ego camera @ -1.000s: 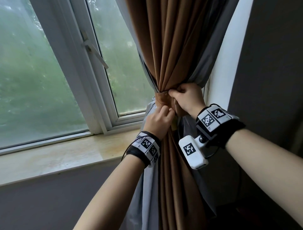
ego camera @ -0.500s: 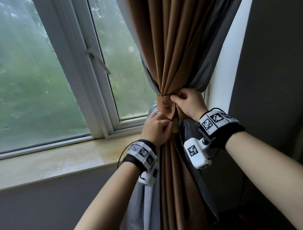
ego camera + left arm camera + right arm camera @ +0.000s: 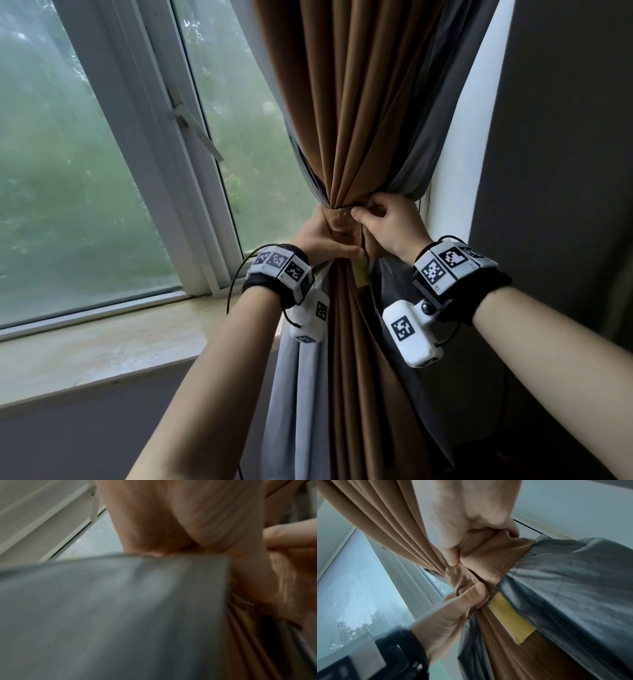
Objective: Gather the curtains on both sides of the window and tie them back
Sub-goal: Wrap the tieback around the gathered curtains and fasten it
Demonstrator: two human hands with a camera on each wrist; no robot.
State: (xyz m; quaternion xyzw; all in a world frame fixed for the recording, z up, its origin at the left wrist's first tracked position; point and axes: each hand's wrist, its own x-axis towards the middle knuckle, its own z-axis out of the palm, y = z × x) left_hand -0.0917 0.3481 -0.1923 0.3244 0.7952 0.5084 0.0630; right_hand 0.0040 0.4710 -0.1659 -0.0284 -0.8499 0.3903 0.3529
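Curtain: pleated brown fabric curtain (image 3: 363, 113) with grey lining (image 3: 416, 161), gathered at the centre of the head view.
Tie-back: ribbed brown fabric band (image 3: 337, 222) wrapped round the gathered waist.
Left hand (image 3: 323, 241): closed round the bundle at the band, thumb pressed on the fabric.
Right hand (image 3: 390, 224): band end pinched between thumb and curled fingers.
Window: white-framed window (image 3: 154, 144) seen at left, pale stone sill (image 3: 102, 346) below it.

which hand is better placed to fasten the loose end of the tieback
Probably the right hand. Its fingers already pinch the tieback band at the top of the gathered brown curtain, with the yellow strip just below. The left hand wraps the bunch from the window side, steadying it.
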